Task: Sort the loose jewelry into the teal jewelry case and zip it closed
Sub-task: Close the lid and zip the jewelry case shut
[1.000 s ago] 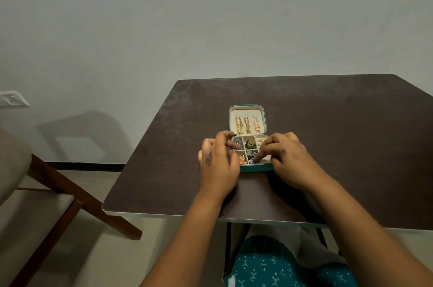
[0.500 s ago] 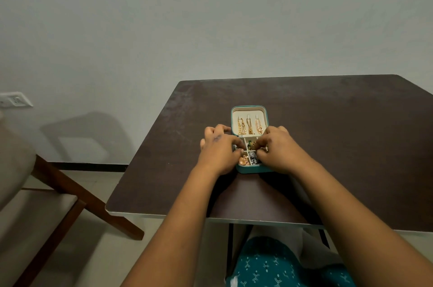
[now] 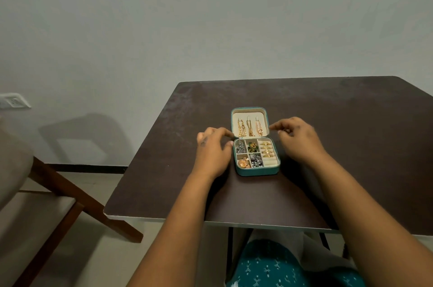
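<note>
No text, label, brand, number or sign can be read.

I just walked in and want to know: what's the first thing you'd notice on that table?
The open teal jewelry case in the middle of the dark table catches the eye first. Gold chains hang in its raised lid, and gold rings sit in the tray's right-hand slots. The left hand and right hand are on either side of it, fingertips near the lid's lower corners.
</note>
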